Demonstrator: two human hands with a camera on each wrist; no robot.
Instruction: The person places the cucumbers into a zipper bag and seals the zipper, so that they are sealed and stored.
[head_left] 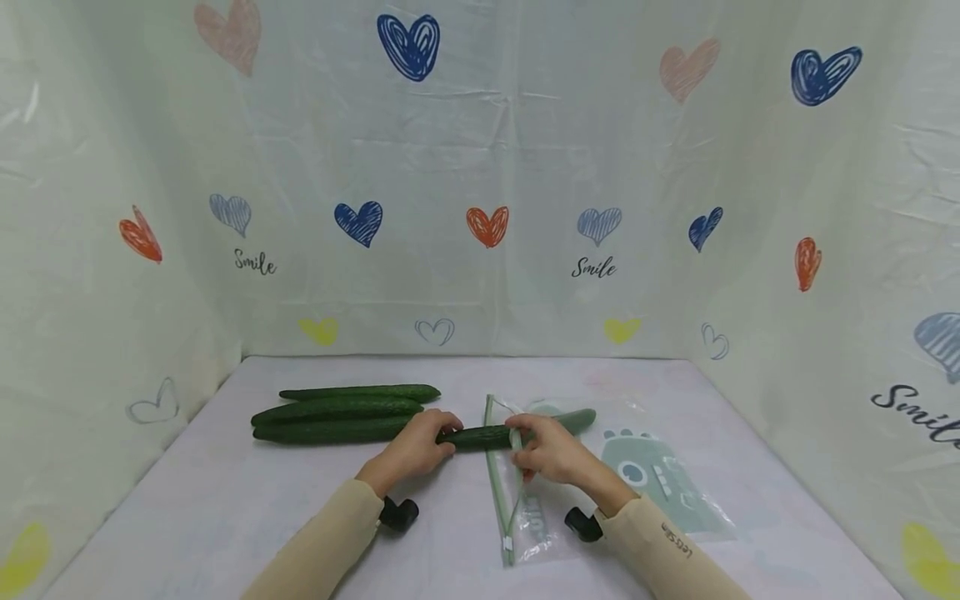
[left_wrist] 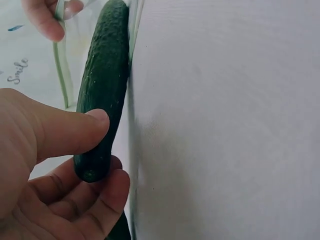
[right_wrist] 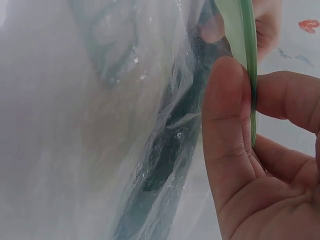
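Observation:
A long dark green cucumber [head_left: 480,438] lies partly inside a clear zip bag [head_left: 543,542] with a green zip edge and a pale green monster print. My left hand [head_left: 420,446] grips the cucumber's near end between thumb and fingers; in the left wrist view the thumb lies on top of the cucumber [left_wrist: 105,75]. With my right hand [head_left: 551,450] I pinch the bag's green zip edge [right_wrist: 250,50], holding the mouth apart around the cucumber. Through the clear plastic in the right wrist view, the cucumber's far part [right_wrist: 165,155] shows inside the bag.
Several more items share the white table [head_left: 420,550]: three cucumbers [head_left: 330,430] lie side by side at the left. Black wrist camera mounts [head_left: 399,515] sit under both wrists. A white curtain [head_left: 487,150] printed with hearts encloses the back and sides.

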